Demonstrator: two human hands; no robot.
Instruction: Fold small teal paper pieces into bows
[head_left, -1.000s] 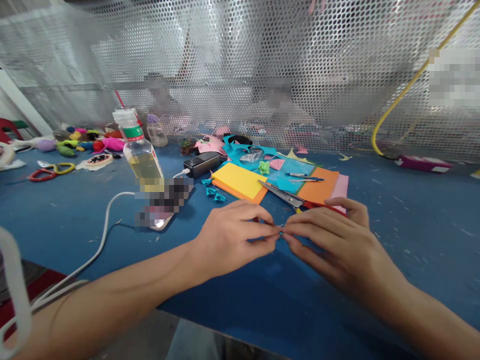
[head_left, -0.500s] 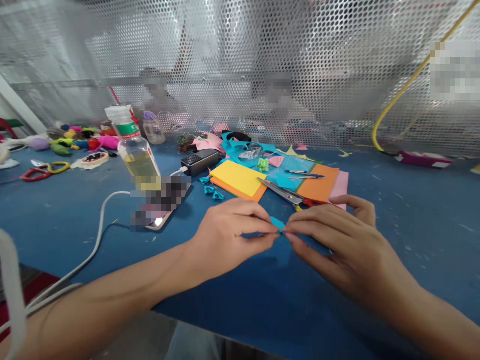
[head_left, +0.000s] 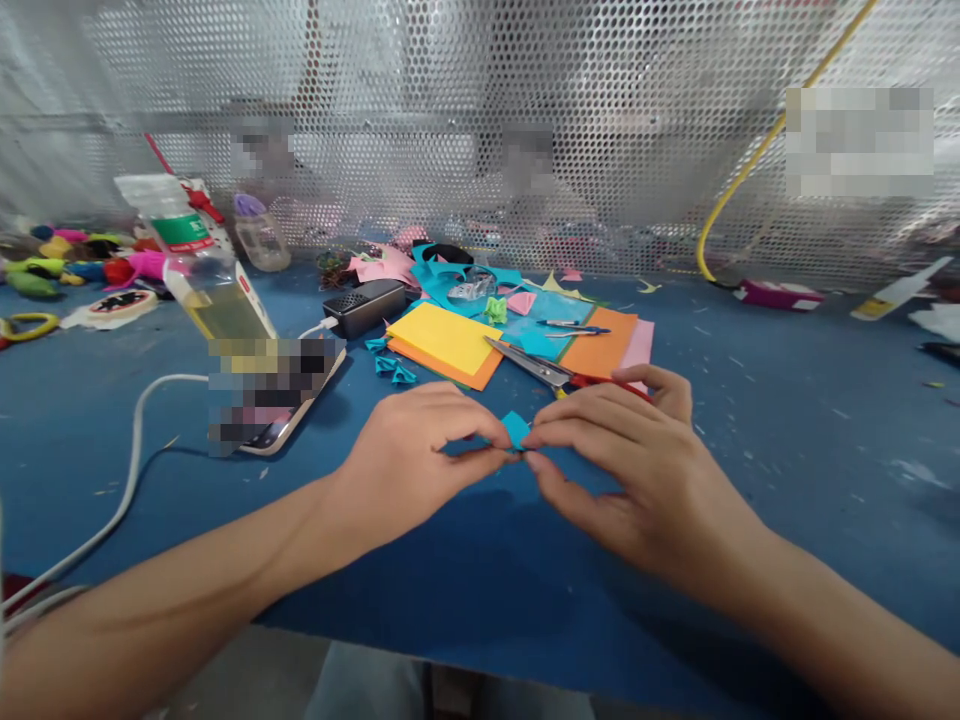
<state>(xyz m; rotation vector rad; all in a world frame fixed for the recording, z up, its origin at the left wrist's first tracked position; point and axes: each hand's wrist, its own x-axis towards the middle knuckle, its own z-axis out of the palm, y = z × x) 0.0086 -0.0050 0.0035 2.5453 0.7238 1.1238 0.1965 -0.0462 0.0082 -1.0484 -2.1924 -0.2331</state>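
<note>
With my left hand [head_left: 412,445] and right hand [head_left: 649,470], I am pinching a small blue paper piece [head_left: 515,428] between nearly closed fingertips, its shaping seemingly unfinished, while folded blue pieces [head_left: 385,365] (apparently done) are lying beyond the left.

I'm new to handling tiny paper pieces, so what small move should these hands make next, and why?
Probably a gentle squeeze along the lower edge of the blue paper: the left hand and right hand both pinch it there, while its upper part sticks up unpinched.
</note>
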